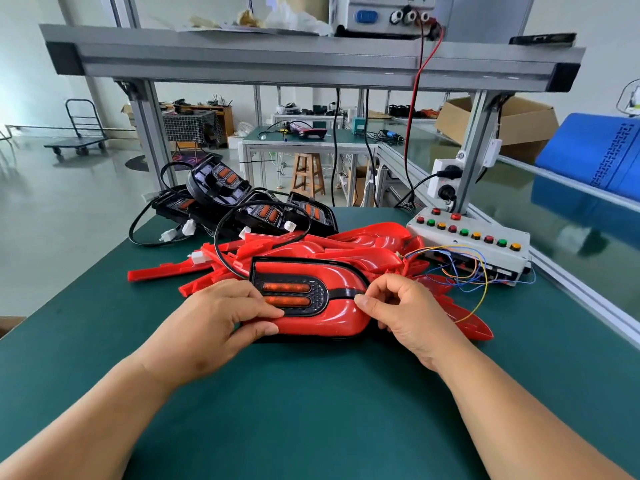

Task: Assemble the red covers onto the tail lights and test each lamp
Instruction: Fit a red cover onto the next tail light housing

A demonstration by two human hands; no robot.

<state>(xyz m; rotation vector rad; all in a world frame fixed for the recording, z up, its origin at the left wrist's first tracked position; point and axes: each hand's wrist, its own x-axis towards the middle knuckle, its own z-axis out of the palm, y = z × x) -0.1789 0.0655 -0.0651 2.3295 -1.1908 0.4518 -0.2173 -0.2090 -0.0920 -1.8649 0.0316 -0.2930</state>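
Observation:
A tail light with a glossy red cover (332,311) on it lies on the green mat in front of me, its two orange lenses facing up. My left hand (221,317) grips its left end, thumb and fingers curled round the edge. My right hand (398,306) pinches its right end, thumb on the red cover near the black centre strip. The lamp's black cable (221,237) loops back to a white plug (199,257). Behind it lies a heap of loose red covers (346,247). Several bare black tail lights (242,202) are piled at the far left.
A white test box (481,244) with rows of red, green and yellow buttons and loose coloured wires (467,271) sits at the right. A power supply (388,15) stands on the aluminium shelf above. A blue bin (595,150) is far right. The green mat (311,410) spreads near me.

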